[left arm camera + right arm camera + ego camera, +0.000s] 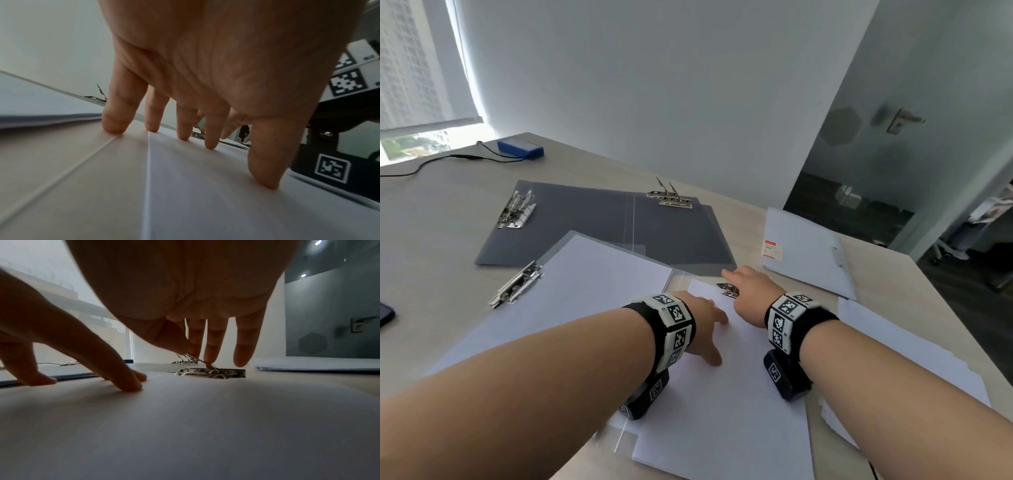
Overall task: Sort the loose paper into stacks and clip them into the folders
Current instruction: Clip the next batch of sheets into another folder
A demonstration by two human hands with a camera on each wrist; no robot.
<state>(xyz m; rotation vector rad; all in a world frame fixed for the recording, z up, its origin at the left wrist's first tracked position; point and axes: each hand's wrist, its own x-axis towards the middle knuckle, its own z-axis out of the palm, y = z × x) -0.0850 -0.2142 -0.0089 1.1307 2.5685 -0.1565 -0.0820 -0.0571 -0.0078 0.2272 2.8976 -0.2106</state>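
Note:
A stack of white paper (722, 394) lies on the right half of an open pale folder (571, 240) in front of me. My left hand (702, 325) presses on the stack with straight, spread fingertips (184, 129). My right hand (746, 291) reaches to the metal clip (727, 289) at the stack's far edge. In the right wrist view its thumb and forefinger (193, 352) pinch the clip's raised lever above the clip base (211, 372). The folder's left half holds more paper (592, 281) under a second clip (517, 284).
An open dark grey folder (592, 226) with two metal clips (517, 209) (671, 198) lies behind. A closed white folder (804, 253) sits at the far right and loose sheets (911, 359) lie at the near right. A blue box (520, 148) with a cable and a phone (385, 317) are at the left.

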